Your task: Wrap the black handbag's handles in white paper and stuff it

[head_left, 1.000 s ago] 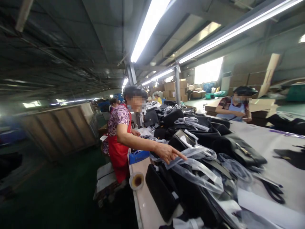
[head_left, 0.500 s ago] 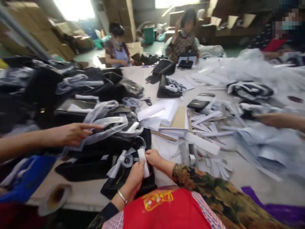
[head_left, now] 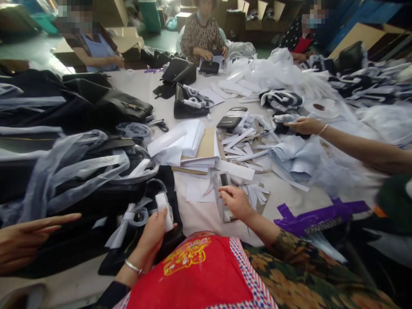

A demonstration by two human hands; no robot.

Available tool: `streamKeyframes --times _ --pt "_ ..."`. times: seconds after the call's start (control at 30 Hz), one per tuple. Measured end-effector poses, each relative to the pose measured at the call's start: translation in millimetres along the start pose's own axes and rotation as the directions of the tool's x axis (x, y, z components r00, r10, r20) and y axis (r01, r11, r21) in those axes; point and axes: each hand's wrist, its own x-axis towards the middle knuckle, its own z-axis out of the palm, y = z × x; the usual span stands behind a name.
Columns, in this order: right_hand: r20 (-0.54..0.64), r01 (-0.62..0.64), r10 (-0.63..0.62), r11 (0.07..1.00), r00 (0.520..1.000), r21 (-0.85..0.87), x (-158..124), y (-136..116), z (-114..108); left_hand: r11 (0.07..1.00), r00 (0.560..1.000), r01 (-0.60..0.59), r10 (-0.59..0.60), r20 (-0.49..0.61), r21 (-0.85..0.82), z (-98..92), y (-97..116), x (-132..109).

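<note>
My left hand is closed on a white paper strip, which stands over a black handbag in front of me. A clear-covered loop rises just behind the strip. Left of it, another white paper wrap sits on the black material. My right hand is over a clear tape dispenser on the table, its fingers pinched together by the dispenser's left edge. Whatever is between those fingertips is too small to make out.
Black bags and clear-wrapped straps are heaped at left, where another person's hand points. Paper sheets and cut strips lie ahead. A co-worker's hand reaches in from the right, beyond purple plastic.
My right hand has left the white strip and moved right to the tape dispenser. My left hand keeps hold of the strip. The view has swung to the right.
</note>
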Motion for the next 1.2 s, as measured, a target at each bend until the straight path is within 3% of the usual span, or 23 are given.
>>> streamKeyframes --times 0.07,0.17,0.3,0.43,0.6,0.77,0.87,1.0,1.1,1.2 --pt "-0.134 -0.154 0.152 0.988 0.979 -0.001 1.7 21.7 -33.5 1.0 1.0 0.002 -0.001 -0.012 0.01 1.3 0.8 -0.1" --pt "-0.199 -0.276 0.258 0.959 0.945 -0.07 6.3 49.1 -60.1 1.0 1.0 -0.002 0.003 -0.022 0.024 3.3 2.8 -1.8" --pt "-0.159 -0.208 0.177 0.956 0.971 -0.207 24.2 61.3 -57.7 0.999 0.999 -0.017 0.018 -0.04 0.045 4.4 5.0 -7.2" --pt "-0.191 -0.216 0.18 0.958 0.965 -0.189 54.6 54.6 -56.6 0.999 0.999 -0.029 0.031 -0.034 0.04 2.7 5.0 -10.4" --pt "-0.347 -0.277 0.179 0.925 0.921 -0.259 79.9 60.5 -105.0 0.999 0.999 -0.026 0.028 -0.045 0.035 0.2 1.7 -10.1" --pt "-0.42 -0.413 0.238 0.82 0.876 -0.396 62.8 88.5 -154.5 0.999 1.0 -0.018 0.019 -0.017 0.038 2.1 1.9 -5.5" --pt "-0.381 -0.425 0.249 0.753 0.891 -0.503 39.2 107.9 -152.9 1.0 1.0 0.004 -0.003 -0.029 0.029 4.5 4.4 -3.9" --pt "-0.317 -0.408 0.26 0.651 0.912 -0.64 17.5 126.3 -121.9 0.999 0.997 0.037 -0.034 -0.065 0.04 7.0 7.2 -2.3" --pt "-0.314 -0.412 0.271 0.496 0.91 -0.764 19.8 133.1 -104.3 0.998 0.997 0.043 -0.039 -0.071 0.053 7.9 8.1 -1.2" --pt "-0.267 -0.387 0.297 0.495 0.917 -0.778 33.0 138.6 -106.0 0.998 0.998 0.029 -0.026 -0.059 0.049 8.1 7.9 -0.7"
